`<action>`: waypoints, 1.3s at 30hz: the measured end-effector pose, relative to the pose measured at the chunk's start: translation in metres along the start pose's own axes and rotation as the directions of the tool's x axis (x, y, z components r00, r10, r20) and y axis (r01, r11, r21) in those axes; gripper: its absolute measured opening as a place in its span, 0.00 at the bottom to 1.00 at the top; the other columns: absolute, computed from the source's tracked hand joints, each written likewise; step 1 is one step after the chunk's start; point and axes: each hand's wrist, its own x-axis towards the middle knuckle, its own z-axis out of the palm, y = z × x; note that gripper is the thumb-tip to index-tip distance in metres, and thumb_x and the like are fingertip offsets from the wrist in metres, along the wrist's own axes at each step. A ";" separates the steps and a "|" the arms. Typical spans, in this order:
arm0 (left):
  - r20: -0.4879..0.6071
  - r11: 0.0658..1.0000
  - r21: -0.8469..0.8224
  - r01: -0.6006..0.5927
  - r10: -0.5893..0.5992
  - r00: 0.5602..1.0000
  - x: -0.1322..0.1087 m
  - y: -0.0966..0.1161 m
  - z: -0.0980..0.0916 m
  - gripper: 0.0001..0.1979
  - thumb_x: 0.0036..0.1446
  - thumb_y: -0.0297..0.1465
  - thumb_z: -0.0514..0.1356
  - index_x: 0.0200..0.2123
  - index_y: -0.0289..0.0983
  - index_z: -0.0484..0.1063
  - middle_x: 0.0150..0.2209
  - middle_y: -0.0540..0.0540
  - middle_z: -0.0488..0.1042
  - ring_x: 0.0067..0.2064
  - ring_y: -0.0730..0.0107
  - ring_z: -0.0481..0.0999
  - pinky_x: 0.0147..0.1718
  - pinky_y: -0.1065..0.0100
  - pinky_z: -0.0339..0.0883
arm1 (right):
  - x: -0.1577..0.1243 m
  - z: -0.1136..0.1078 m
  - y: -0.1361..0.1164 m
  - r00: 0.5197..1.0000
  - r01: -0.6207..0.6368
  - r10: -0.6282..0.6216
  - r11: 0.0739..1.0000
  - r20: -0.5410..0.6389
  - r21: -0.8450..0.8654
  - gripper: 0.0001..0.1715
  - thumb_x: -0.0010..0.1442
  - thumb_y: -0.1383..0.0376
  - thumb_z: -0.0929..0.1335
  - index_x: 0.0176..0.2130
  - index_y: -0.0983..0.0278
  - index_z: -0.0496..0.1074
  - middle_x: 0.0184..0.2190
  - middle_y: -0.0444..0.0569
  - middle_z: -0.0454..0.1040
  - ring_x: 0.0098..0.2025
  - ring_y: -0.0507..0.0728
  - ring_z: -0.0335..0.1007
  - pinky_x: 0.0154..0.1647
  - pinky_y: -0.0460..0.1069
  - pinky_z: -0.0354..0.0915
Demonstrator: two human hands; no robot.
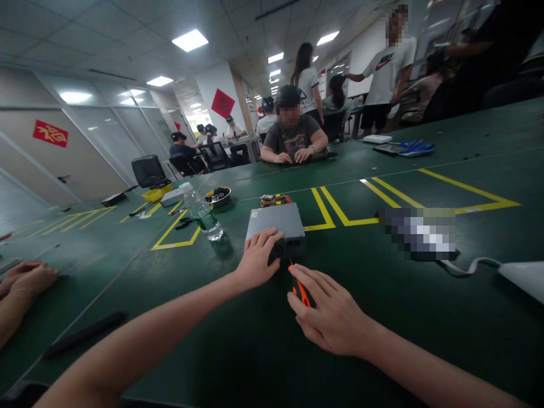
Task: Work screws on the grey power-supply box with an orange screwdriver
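A grey metal box (pixel 276 222), like a computer power supply, lies on the green table (pixel 238 345), with coloured cables (pixel 276 199) bunched behind it. My left hand (pixel 258 259) rests on the box's near left part, fingers apart over its top and the thumb low by the front face. Wrapped in the fingers of my right hand (pixel 327 309) is an orange and black screwdriver (pixel 300 288). Its thin tip points up at the box's front face, just below the socket; whether it touches cannot be made out.
Left of the box stands a water bottle (pixel 203 212), with a metal bowl (pixel 218 196) of items behind. A blurred dark object (pixel 419 233) and white cable (pixel 471 267) lie right. Another person's hands (pixel 32 277) rest at far left; a person (pixel 293 127) sits opposite.
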 end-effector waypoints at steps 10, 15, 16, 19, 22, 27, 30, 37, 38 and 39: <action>-0.287 0.993 0.015 0.118 -0.109 0.952 -0.002 0.015 0.030 0.22 0.50 0.26 0.55 0.50 0.42 0.62 0.55 0.48 0.62 0.58 0.62 0.57 0.56 0.57 0.50 | 0.003 0.003 0.002 0.983 0.088 -0.109 0.986 -0.150 -0.143 0.14 0.57 0.62 0.65 0.43 0.66 0.67 0.45 0.56 0.70 0.49 0.60 0.64 0.45 0.54 0.64; -0.403 0.986 0.005 0.164 -0.148 0.903 -0.002 0.022 0.040 0.19 0.51 0.26 0.54 0.49 0.41 0.63 0.53 0.47 0.65 0.57 0.62 0.58 0.58 0.56 0.47 | 0.003 0.005 0.008 0.970 0.093 -0.122 0.985 -0.208 -0.144 0.11 0.57 0.66 0.65 0.41 0.66 0.67 0.40 0.56 0.72 0.34 0.54 0.66 0.33 0.49 0.65; -0.415 0.986 0.002 0.165 -0.149 0.897 -0.002 0.023 0.041 0.19 0.51 0.26 0.54 0.48 0.41 0.63 0.53 0.47 0.65 0.57 0.62 0.59 0.58 0.56 0.47 | 0.003 0.004 0.008 0.971 0.097 -0.127 0.984 -0.204 -0.150 0.09 0.57 0.67 0.65 0.40 0.66 0.67 0.40 0.56 0.71 0.33 0.54 0.66 0.33 0.49 0.64; -0.425 0.990 0.008 0.138 -0.122 0.897 -0.004 0.021 0.043 0.19 0.52 0.26 0.54 0.49 0.41 0.63 0.53 0.47 0.64 0.58 0.62 0.58 0.58 0.56 0.47 | 0.001 0.002 0.007 0.983 0.059 -0.082 0.988 -0.161 -0.142 0.07 0.57 0.67 0.64 0.38 0.65 0.68 0.42 0.58 0.69 0.35 0.54 0.64 0.34 0.49 0.64; -0.442 0.993 0.011 0.120 -0.103 0.891 -0.005 0.019 0.045 0.20 0.52 0.25 0.53 0.50 0.41 0.62 0.54 0.47 0.64 0.58 0.63 0.57 0.58 0.57 0.47 | -0.003 -0.002 0.002 0.996 -0.008 0.001 0.997 -0.087 -0.075 0.10 0.59 0.66 0.61 0.40 0.67 0.66 0.45 0.61 0.64 0.42 0.58 0.63 0.37 0.51 0.65; -0.476 0.990 -0.020 0.136 -0.129 0.870 -0.004 0.020 0.048 0.19 0.53 0.25 0.53 0.49 0.40 0.63 0.53 0.46 0.64 0.58 0.63 0.58 0.57 0.56 0.47 | -0.002 -0.004 -0.004 0.997 0.050 -0.047 0.998 0.057 -0.035 0.17 0.60 0.66 0.58 0.48 0.67 0.62 0.50 0.62 0.60 0.47 0.60 0.62 0.38 0.52 0.66; -0.471 0.991 -0.034 0.133 -0.133 0.872 -0.003 0.020 0.049 0.19 0.51 0.25 0.54 0.49 0.41 0.63 0.53 0.46 0.64 0.57 0.62 0.58 0.57 0.55 0.48 | 0.002 0.002 -0.005 0.995 0.089 -0.089 0.996 0.054 -0.009 0.15 0.60 0.62 0.61 0.46 0.65 0.63 0.47 0.58 0.63 0.43 0.58 0.65 0.36 0.50 0.66; -0.465 0.990 -0.038 0.132 -0.135 0.875 -0.003 0.017 0.051 0.19 0.52 0.25 0.54 0.49 0.41 0.62 0.53 0.47 0.64 0.57 0.63 0.58 0.58 0.57 0.46 | 0.000 0.014 -0.003 0.999 -0.048 0.050 0.975 -0.004 0.217 0.15 0.56 0.57 0.64 0.40 0.65 0.62 0.41 0.55 0.63 0.36 0.53 0.66 0.29 0.47 0.66; -0.464 0.990 -0.037 0.133 -0.135 0.876 -0.002 0.017 0.052 0.20 0.52 0.25 0.54 0.49 0.41 0.62 0.53 0.47 0.64 0.57 0.64 0.58 0.58 0.57 0.46 | -0.001 0.014 -0.002 0.998 -0.061 0.061 0.967 0.010 0.248 0.16 0.56 0.57 0.64 0.41 0.65 0.62 0.42 0.55 0.62 0.38 0.54 0.66 0.31 0.47 0.66; -0.464 0.990 -0.036 0.133 -0.135 0.876 -0.002 0.017 0.052 0.20 0.52 0.25 0.54 0.49 0.41 0.62 0.53 0.47 0.64 0.57 0.64 0.58 0.58 0.58 0.46 | -0.001 0.013 -0.002 0.998 -0.070 0.065 0.958 0.026 0.277 0.17 0.57 0.57 0.64 0.42 0.65 0.61 0.44 0.56 0.61 0.41 0.55 0.65 0.33 0.48 0.67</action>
